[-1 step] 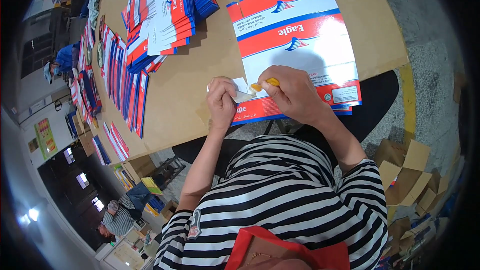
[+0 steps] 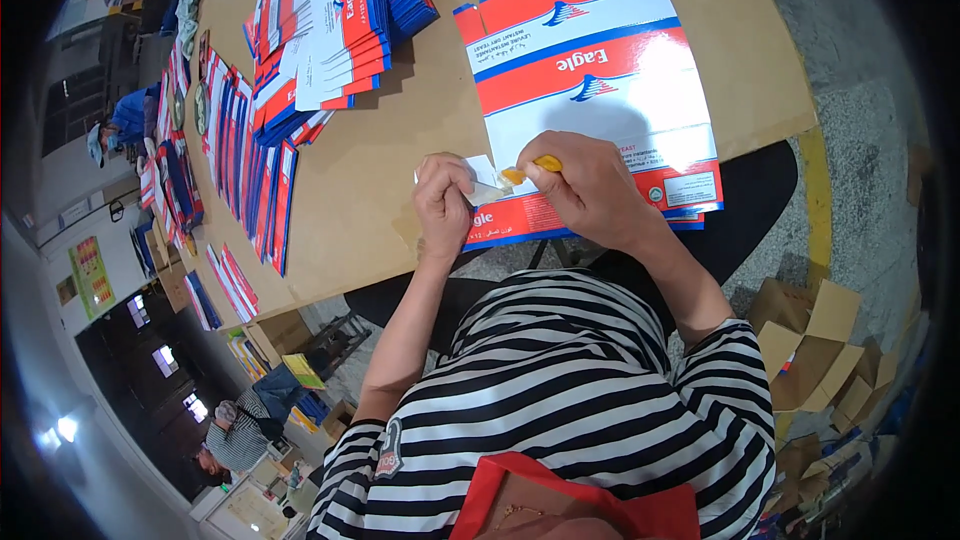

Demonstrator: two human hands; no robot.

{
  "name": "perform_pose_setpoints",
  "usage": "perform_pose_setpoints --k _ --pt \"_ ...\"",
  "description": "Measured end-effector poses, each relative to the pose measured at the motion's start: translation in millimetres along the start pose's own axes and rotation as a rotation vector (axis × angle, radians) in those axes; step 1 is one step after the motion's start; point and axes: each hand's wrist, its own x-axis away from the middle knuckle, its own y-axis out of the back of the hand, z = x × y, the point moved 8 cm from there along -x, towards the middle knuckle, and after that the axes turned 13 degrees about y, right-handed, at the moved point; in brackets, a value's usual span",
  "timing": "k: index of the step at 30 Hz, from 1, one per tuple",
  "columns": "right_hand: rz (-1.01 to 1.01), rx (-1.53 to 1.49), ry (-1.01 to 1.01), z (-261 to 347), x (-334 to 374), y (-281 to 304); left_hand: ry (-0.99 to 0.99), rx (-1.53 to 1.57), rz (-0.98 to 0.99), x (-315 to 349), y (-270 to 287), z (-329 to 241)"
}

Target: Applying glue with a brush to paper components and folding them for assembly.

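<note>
The flat carton (image 2: 600, 105) lies on the table (image 2: 400, 145), twelve o'clock from the chest; it looks light, stiff but creasable, slick-faced, best held by edges. At its eight o'clock corner the left hand (image 2: 443, 202) curls tight, pinching card. The right hand (image 2: 590, 185), at six o'clock, closes round a yellow tool (image 2: 546, 163), forearm angled toward eleven.

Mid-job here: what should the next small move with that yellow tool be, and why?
Probably ease the yellow tool slightly back from the left hand: the right hand grips it with its working end toward the left hand, close to those fingers, over the near part of the flat printed sheet.
</note>
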Motion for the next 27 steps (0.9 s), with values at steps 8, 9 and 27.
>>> perform_pose_setpoints --k 8,9,27 --pt "0.011 -0.032 -0.026 -5 6 -3 0.016 0.002 0.003 0 -1 2" --pt "0.022 -0.017 -0.011 -4 7 -3 0.015 0.002 0.004 0 -1 2" --pt "-0.083 -0.186 -0.159 -26 23 4 0.059 0.025 -0.03 0 0 2"
